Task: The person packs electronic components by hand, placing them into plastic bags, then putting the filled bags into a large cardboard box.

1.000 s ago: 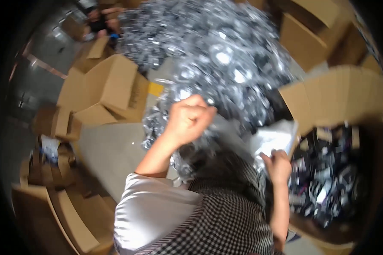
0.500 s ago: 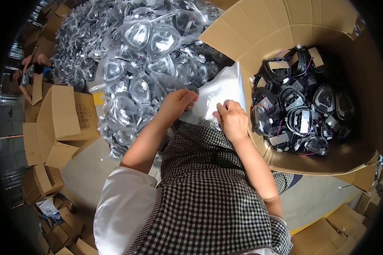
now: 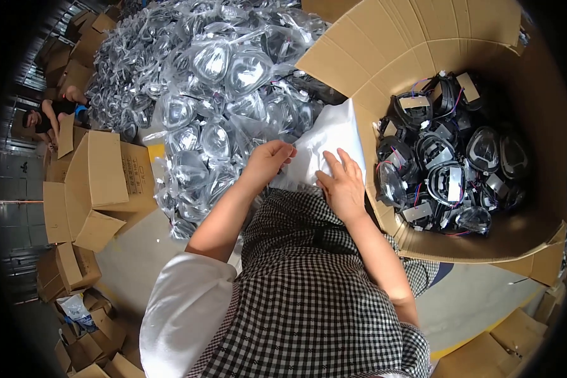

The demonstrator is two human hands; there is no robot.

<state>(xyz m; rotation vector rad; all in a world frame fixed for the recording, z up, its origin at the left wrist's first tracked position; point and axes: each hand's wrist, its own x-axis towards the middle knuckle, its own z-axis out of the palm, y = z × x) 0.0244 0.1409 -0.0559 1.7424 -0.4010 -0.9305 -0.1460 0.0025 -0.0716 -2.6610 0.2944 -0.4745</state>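
Observation:
A pile of white, shiny plastic bags or sheets (image 3: pixel 335 129) lies in front of me, between the heap and the large carton. My right hand (image 3: pixel 343 189) rests on its near part, fingers spread and pointing away from me. At the left edge of the pile is my left hand (image 3: pixel 264 165), thumb and forefinger pinched together. Whatever sits between those fingertips is too small to make out. Beyond my left hand rises a big heap of clear-bagged, rounded lamp-like parts (image 3: pixel 215 140) with dark backs.
On the right stands a large open carton (image 3: pixel 479 249) holding several unbagged black lamp-like parts (image 3: pixel 435 150) with red and blue wires. Open cardboard boxes (image 3: pixel 104 167) are stacked on the left. Another person (image 3: pixel 58 116) sits low at the far left. More cartons (image 3: pixel 491 346) lie lower right.
My right hand's fingers have spread from a curled pinch and lie flatter on the white plastic. My left hand stays pinched near the same edge. The view has shifted slightly.

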